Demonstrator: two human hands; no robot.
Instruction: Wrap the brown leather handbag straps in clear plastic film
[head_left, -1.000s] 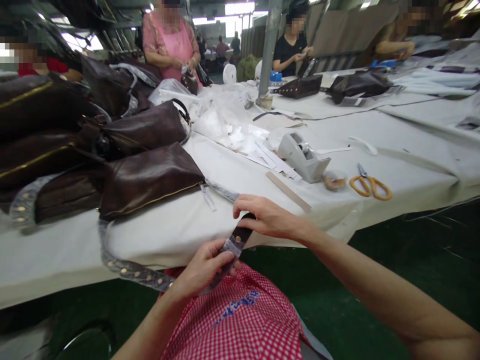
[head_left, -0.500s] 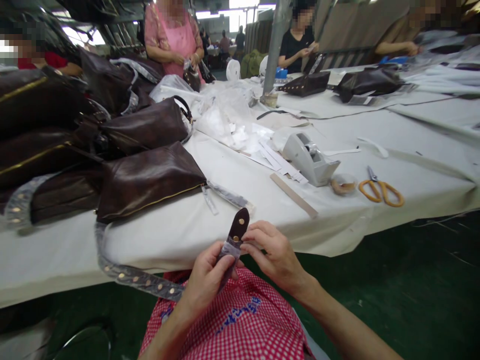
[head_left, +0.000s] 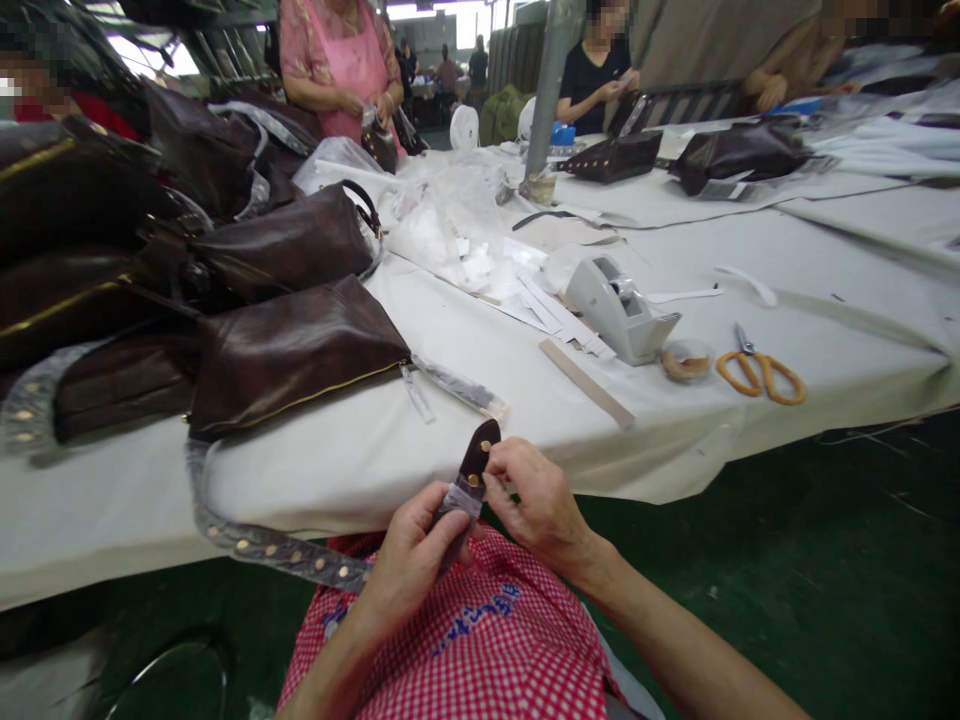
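My left hand (head_left: 411, 548) is closed round a dark brown leather strap (head_left: 477, 458) with brass-coloured studs, its bare rounded end sticking up past the fingers. Clear plastic film (head_left: 459, 500) wraps the strap just below that end. My right hand (head_left: 536, 500) pinches at the edge of the bare end, close to the studs; its fingertips are partly hidden. The film-covered rest of the strap (head_left: 277, 552) hangs in a loop from a dark brown leather bag (head_left: 300, 355) with a gold zip, which lies on the table to the left.
More brown bags (head_left: 289, 245) are heaped at the left. On the white-covered table (head_left: 480, 355) stand a grey tape dispenser (head_left: 619, 310), a tape roll (head_left: 686, 362) and orange-handled scissors (head_left: 761, 375). Crumpled plastic (head_left: 442, 215) lies by a metal post (head_left: 551, 90). Co-workers are across the table.
My right hand's fingers have curled in closer to the strap's bare end. The left hand keeps its hold almost unmoved. The view has shifted slightly.
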